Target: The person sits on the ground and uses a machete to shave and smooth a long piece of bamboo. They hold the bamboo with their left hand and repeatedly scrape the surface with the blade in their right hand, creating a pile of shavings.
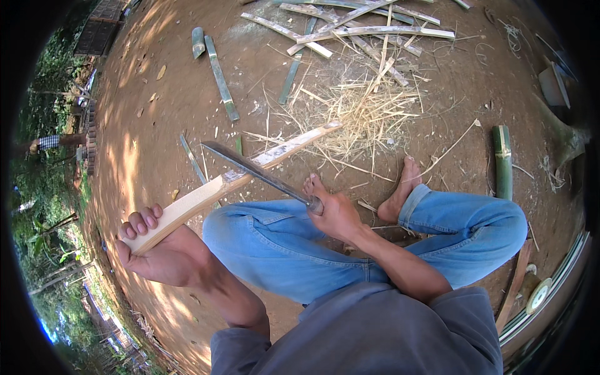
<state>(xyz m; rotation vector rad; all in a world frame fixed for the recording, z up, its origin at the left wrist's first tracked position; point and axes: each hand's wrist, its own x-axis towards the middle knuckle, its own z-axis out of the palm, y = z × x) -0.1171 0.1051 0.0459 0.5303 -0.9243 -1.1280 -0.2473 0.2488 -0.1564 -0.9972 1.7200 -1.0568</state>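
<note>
My left hand (165, 253) is wrapped round the near end of a split bamboo strip (194, 201). The strip slants away to the right, its far end by the pile of shavings. Pale, freshly cut wood shows on the near half; farther along, the inner face looks whitish and stained. In my right hand (339, 219) is the handle of a long dark machete (265, 175). Its blade points to the upper left and crosses over the middle of the strip; whether it touches the wood I cannot tell.
Thin bamboo shavings (365, 115) lie heaped beyond my bare feet (400, 190). Several split strips (381, 30) are piled at the back. Green bamboo pieces (221, 78) lie at the far left, and a thick green section (502, 162) lies right of my knee.
</note>
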